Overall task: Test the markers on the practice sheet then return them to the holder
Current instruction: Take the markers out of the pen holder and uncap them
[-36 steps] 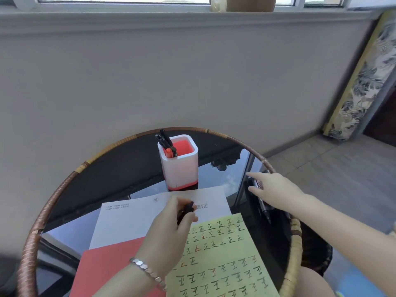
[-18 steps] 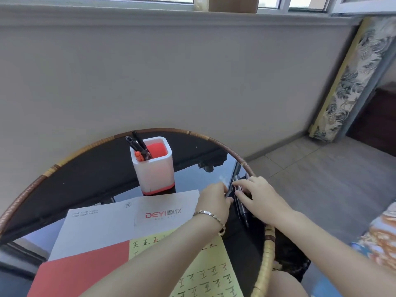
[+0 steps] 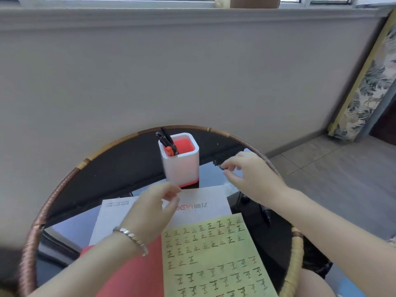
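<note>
Head view shows a round table (image 3: 27, 249) with a woven rim, and the papers lie near the person so that writing is easy. At the left, the left hand (image 3: 154, 209) hangs above a white sheet (image 3: 115, 215). Its fingers are loosely bent, thumb and forefinger a little apart, and I see nothing between them; I judge it is free to help. Behind it stands the holder (image 3: 182, 166), white with red inside, upright and just beyond the white sheet. Some markers (image 3: 168, 144) lean in its left corner, so these seem already returned. In front, the practice sheet (image 3: 214, 258), yellow-green and full of test characters, lies over the white sheet. To the right of the holder the right hand (image 3: 250, 179) is lifted over the glass, thumb and forefinger closed narrowly on a small dark piece (image 3: 221, 167); a cap or a marker end, I cannot tell. It is near the holder, probably for putting back. One black marker (image 3: 266, 213) lies on the table beside the right forearm, not yet returned
</note>
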Demonstrator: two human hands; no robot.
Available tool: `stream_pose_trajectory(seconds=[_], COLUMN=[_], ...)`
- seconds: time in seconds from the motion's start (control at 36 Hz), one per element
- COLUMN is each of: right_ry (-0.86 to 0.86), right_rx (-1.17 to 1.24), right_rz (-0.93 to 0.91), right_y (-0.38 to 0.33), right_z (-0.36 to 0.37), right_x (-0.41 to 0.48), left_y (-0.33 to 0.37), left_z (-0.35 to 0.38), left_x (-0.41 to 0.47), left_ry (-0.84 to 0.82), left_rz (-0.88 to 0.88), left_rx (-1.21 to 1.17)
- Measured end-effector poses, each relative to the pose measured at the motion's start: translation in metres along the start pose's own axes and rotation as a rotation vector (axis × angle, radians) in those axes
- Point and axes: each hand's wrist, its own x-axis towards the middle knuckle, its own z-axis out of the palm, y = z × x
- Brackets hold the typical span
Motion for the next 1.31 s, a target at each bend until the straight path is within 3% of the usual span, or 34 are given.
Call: stream_pose_trajectory(seconds=[0.14, 0.33, 0.56, 0.75, 0.92, 1.0, 1.08, 1.22, 1.31], right_ry=[0.037, -0.114, 0.089, 0.385, 0.286, 0.242, 0.178, -0.037, -0.207], right_rx=[0.092, -0.009, 0.006, 0.197, 0.217, 0.206, 0.255, 0.437, 0.883], right_rz=[-0.107, 0.008, -0.057, -0.327, -0.474, -0.483, -0.378, 0.031, 0.299], right_y=[-0.064, -0.091, -0.080, -0.105, -0.112, -0.107, -0.098, -0.087, -0.083], right_z=[0.007, 0.019, 0.019, -0.032, -0.036, -0.027, -0.021, -0.016, -0.012], right_x=[0.037, 0.067, 0.067, 0.035, 0.003, -0.006, -0.016, -0.027, -0.027], left_y=[-0.028, -0.036, -0.027, 0.005, 0.044, 0.053, 0.052, 0.053, 0.056], left_z=[-0.037, -0.050, -0.053, -0.059, -0.054, -0.045, -0.037, -0.038, -0.038], left_x=[-0.011, -0.022, -0.025, -0.017, -0.006, -0.004, -0.005, -0.014, -0.022], left_ry=[0.097, 0.101, 0.134, 0.310, 0.363, 0.358, 0.395, 0.394, 0.232], left_rz=[-0.092, -0.120, -0.110, 0.061, 0.273, 0.319, 0.277, 0.067, 0.069], left_rx=[0.015, -0.009, -0.083, -0.140, -0.261, -0.189, -0.220, -0.654, -0.843])
